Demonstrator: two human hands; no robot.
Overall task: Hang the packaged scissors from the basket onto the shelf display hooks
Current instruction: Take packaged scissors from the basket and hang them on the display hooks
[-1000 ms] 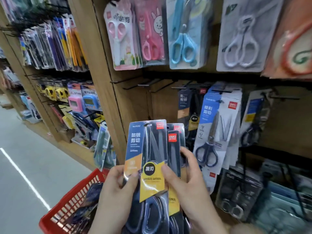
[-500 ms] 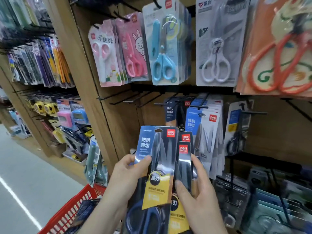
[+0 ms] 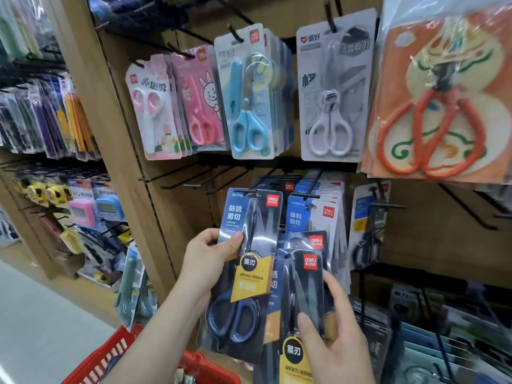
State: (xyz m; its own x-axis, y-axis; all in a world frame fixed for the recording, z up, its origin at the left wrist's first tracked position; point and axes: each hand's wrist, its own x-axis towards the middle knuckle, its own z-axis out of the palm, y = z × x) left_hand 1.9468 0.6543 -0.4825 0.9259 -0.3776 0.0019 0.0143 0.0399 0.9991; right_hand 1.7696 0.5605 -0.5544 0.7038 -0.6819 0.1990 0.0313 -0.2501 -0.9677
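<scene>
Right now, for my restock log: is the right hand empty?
No, the right hand grips a stack of dark-blue carded scissor packs, thumb on front.

The scissors pack (image 3: 245, 273) is dark blue with a yellow label and navy handles; the basket (image 3: 106, 356) is red, the shelf (image 3: 177, 214) tan, the hooks (image 3: 166, 172) black.

On the left shelving (image 3: 11, 159), a pink gadget (image 3: 82, 213) and a blue gadget (image 3: 107, 207) with screens sit side by side, right of yellow items (image 3: 45, 191), below hanging pen packs (image 3: 66, 117), above grey floor (image 3: 41, 328).
</scene>
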